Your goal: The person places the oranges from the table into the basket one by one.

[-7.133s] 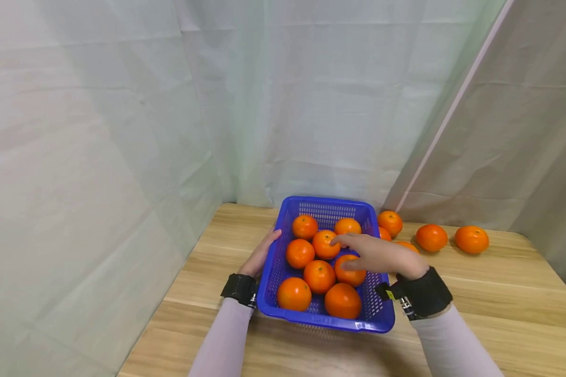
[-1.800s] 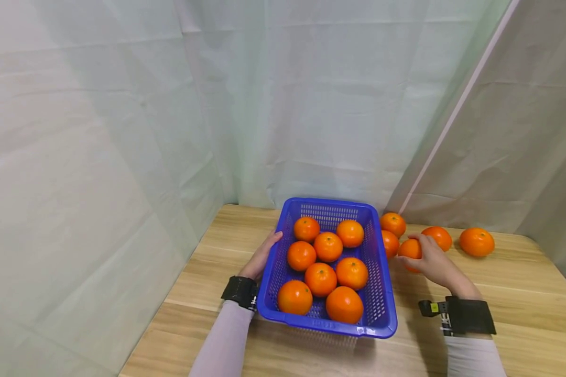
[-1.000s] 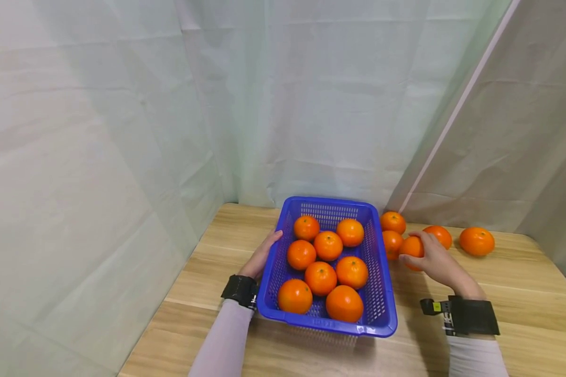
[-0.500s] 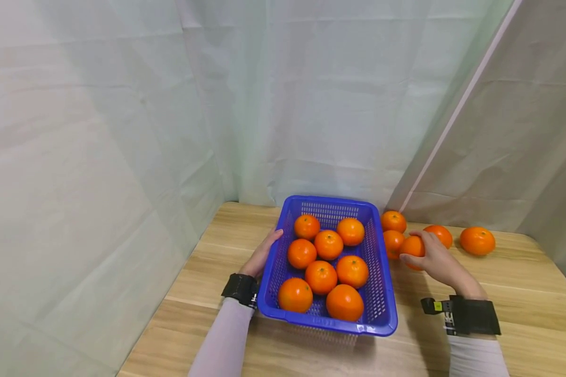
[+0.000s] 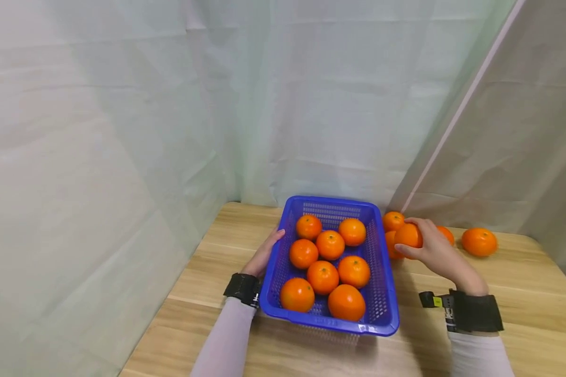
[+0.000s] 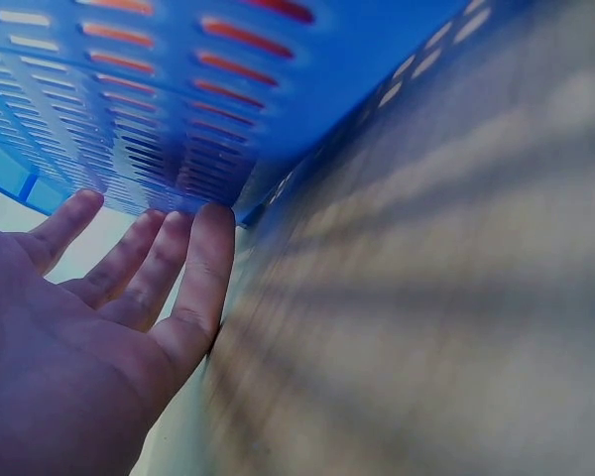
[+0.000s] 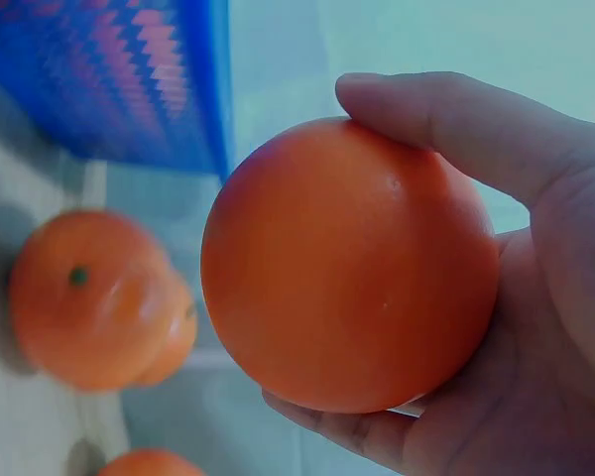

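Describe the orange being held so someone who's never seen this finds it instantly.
On the wooden table, find the blue perforated basket. Right of it in the head view is the right hand, near loose oranges. The held orange is the only one in that hand's grip; its neighbours lie on the table.

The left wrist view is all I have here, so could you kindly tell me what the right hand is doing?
Observer: The right hand is holding an orange.
Operator: Thank you; how many pieces of fruit are in the blue basket, please?
Observer: The head view shows eight oranges inside.
Operator: And what else lies beyond its right side?
Observer: Besides the held one, four more oranges show there on the table.
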Tool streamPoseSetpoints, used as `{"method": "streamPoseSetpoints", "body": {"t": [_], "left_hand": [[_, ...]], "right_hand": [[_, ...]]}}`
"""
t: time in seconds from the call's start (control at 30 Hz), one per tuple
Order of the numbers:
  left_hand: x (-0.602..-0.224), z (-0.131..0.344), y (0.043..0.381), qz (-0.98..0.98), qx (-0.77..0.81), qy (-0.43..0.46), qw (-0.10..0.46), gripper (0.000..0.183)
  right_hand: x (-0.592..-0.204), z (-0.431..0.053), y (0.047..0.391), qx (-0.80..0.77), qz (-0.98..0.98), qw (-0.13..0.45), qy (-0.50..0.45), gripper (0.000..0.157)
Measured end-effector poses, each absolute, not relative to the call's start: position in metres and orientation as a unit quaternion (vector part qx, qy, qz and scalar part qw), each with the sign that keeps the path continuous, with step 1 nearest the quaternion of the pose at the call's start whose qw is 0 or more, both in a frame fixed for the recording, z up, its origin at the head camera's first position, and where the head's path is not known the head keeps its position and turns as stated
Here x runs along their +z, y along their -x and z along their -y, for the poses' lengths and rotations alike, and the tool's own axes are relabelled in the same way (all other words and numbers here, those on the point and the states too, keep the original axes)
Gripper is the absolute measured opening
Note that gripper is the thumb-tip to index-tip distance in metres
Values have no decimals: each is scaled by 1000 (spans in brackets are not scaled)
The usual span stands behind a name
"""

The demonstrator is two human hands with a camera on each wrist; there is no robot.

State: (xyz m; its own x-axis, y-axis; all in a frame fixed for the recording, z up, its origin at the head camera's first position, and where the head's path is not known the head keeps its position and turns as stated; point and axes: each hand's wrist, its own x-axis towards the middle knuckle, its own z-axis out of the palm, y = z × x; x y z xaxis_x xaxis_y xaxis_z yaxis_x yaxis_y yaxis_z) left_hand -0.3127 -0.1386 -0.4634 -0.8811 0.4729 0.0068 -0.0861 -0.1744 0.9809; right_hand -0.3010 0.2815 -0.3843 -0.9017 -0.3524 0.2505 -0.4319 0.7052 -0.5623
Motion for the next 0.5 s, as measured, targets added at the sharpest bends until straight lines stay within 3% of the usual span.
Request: {"method": "streamPoseSetpoints", "body": {"t": [0.5], "left_hand": [[-462,140,311,-623,745,-146,185,57]], "right_hand": [[-346,-241,311,307,917,37,-254,72]]}}
